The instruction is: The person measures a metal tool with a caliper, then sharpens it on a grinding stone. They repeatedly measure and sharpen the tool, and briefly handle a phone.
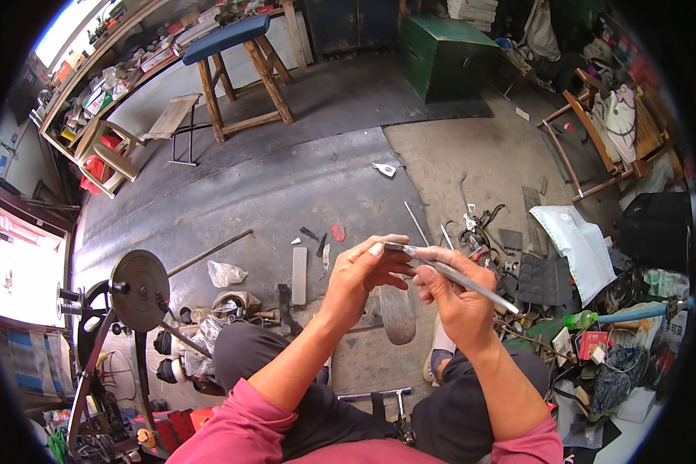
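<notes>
Both of my hands are raised over my lap at a long, narrow grey metal bar tool (479, 289). My right hand (465, 305) is wrapped round its middle, and the pale end sticks out to the right. At the other end, the fingers of my left hand (367, 274) are bent in, with the thumb and fingertips closed on the flat tip. What else may be between those fingers is too small to make out. Below my hands, between my knees, stands a rounded, sole-shaped grey metal piece (397, 315); my hands hide its upper part.
A black machine with a round disc wheel (139, 290) stands left. A grey flat block (299, 275) and a plastic bag (226, 273) lie ahead. Loose tools (483, 232) and a white sheet (572, 247) lie right. Farther off are a blue-topped stool (228, 39) and green chest (445, 58).
</notes>
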The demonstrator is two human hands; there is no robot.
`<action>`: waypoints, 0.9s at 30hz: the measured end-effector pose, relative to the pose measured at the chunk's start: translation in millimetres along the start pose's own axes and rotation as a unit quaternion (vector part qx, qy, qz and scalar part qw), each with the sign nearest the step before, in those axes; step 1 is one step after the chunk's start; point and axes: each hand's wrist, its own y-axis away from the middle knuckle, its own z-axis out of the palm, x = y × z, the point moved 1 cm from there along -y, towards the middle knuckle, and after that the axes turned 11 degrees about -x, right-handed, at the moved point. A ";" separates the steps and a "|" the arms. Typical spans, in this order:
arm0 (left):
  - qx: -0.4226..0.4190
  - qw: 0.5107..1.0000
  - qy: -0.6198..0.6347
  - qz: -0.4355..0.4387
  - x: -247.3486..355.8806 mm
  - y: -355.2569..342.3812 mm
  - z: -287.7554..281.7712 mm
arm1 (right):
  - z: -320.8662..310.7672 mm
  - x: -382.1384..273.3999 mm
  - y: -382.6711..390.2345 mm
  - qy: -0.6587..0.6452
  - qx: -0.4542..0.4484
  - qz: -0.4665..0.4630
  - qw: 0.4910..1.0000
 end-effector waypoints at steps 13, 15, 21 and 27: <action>0.036 0.999 0.000 0.041 -3.1 -0.8 -3.8 | 7.8 2.9 3.5 0.083 -0.115 -0.089 0.986; 0.044 0.998 -0.005 0.046 -2.5 -0.7 -3.6 | 10.3 3.2 4.4 0.055 -0.111 -0.073 0.990; 0.073 0.996 -0.018 0.053 -0.5 -0.6 -2.0 | 16.1 4.4 9.9 -0.049 -0.139 0.019 0.989; 0.075 0.995 -0.023 0.069 2.1 -0.1 -1.8 | 19.2 6.3 11.0 -0.142 -0.118 0.088 0.979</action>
